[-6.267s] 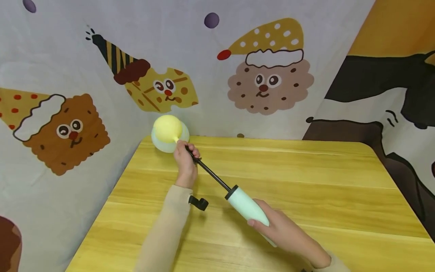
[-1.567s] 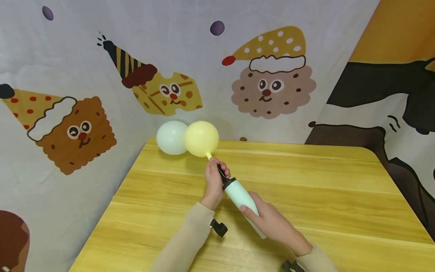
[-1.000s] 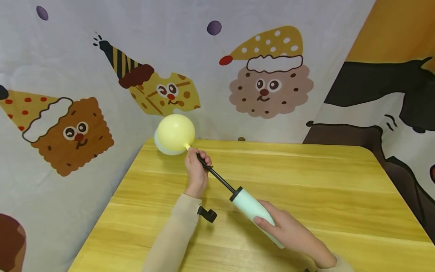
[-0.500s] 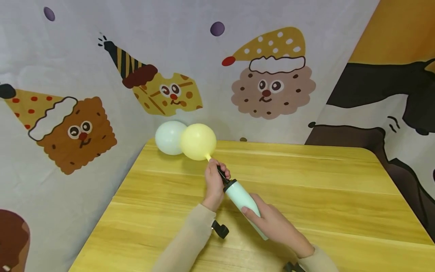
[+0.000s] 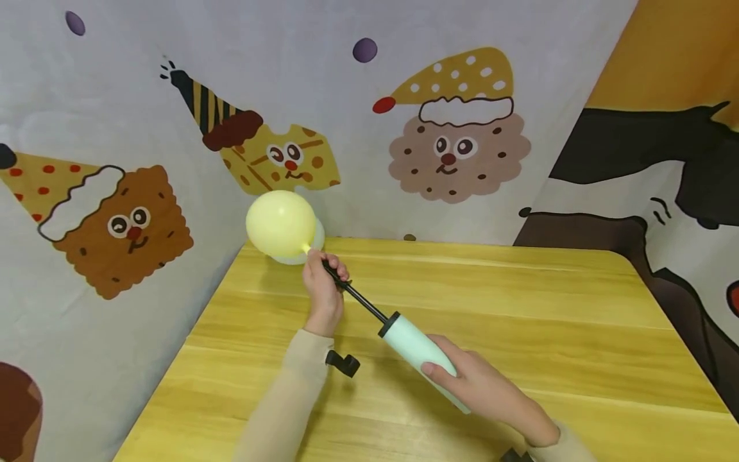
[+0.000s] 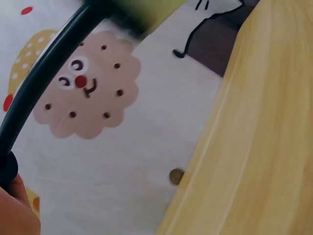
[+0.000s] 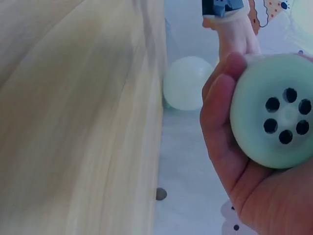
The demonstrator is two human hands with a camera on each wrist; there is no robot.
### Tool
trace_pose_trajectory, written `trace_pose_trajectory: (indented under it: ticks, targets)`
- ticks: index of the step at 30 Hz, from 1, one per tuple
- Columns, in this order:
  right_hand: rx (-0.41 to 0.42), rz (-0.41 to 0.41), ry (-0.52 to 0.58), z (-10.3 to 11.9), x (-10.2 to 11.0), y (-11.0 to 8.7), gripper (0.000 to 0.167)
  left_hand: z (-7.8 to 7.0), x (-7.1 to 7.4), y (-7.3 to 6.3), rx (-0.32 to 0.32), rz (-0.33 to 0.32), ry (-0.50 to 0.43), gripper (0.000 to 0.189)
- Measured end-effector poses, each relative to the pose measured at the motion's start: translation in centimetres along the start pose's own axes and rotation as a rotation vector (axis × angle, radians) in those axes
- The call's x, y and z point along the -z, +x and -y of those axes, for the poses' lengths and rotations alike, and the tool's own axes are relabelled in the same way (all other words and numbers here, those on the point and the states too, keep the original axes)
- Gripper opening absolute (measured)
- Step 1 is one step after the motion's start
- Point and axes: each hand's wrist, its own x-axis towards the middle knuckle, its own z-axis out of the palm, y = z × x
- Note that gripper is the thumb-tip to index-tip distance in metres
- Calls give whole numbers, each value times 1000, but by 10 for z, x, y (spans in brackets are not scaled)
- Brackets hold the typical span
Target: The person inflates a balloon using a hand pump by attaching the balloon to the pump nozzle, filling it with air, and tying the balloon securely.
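Observation:
A mint-green hand pump [image 5: 418, 350] slants across the head view, its black rod [image 5: 366, 303] drawn out of the barrel. My left hand [image 5: 324, 292] grips the black nozzle end, close to the neck of a round, inflated yellow balloon [image 5: 280, 222]. Curled round the barrel is my right hand [image 5: 491, 388]. In the right wrist view the pump's holed end cap [image 7: 287, 115] faces the camera above my palm. The left wrist view has only the rod [image 6: 41, 81] and a bit of my left hand [image 6: 17, 213].
Behind the yellow balloon, partly hidden, a pale mint balloon [image 5: 319, 236] sits at the table's far left corner. The wooden table [image 5: 519, 308] meets a cartoon-printed cloth [image 5: 358, 115] at its back. A black camera mount [image 5: 343, 364] juts from my left sleeve.
Since half a second ago, my hands have moved apart and the rod has come out of the barrel. The yellow balloon has swung left over the pale one, and is larger than in the first frame.

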Motion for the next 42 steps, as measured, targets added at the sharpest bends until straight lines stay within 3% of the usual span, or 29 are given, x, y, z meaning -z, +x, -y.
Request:
trace_pose_trajectory:
  ticks: [4, 9, 15, 19, 24, 31, 34, 37, 42]
  targets:
    - [13, -2, -20, -5, -4, -6, 50, 1, 2, 0, -9, -20, -21, 36]
    - [-47, -22, -30, -4, -15, 0, 53, 19, -3, -18, 29, -27, -8, 37]
    - [-44, -72, -11, -1, -21, 13, 53, 41, -14, -43, 116, 34, 10, 37]
    - [-45, -86, -6, -2, -21, 18, 54, 49, -16, -50, 146, 67, 16, 35]
    - [-41, -58, 23, -3, -21, 19, 54, 47, -11, -46, 146, 82, 39, 37]
    - [-33, 7, 62, -1, 1, 5, 51, 14, -11, -16, 29, 57, 0, 35]
    - [-8, 19, 40, -5, 8, -5, 48, 6, -10, -8, 8, 37, -15, 36]
    - [7, 28, 22, -11, 5, -9, 48, 9, -9, -8, 31, 28, -6, 36]
    - [-40, 28, 37, -15, -8, -6, 52, 27, -10, -22, 80, 18, 11, 35]
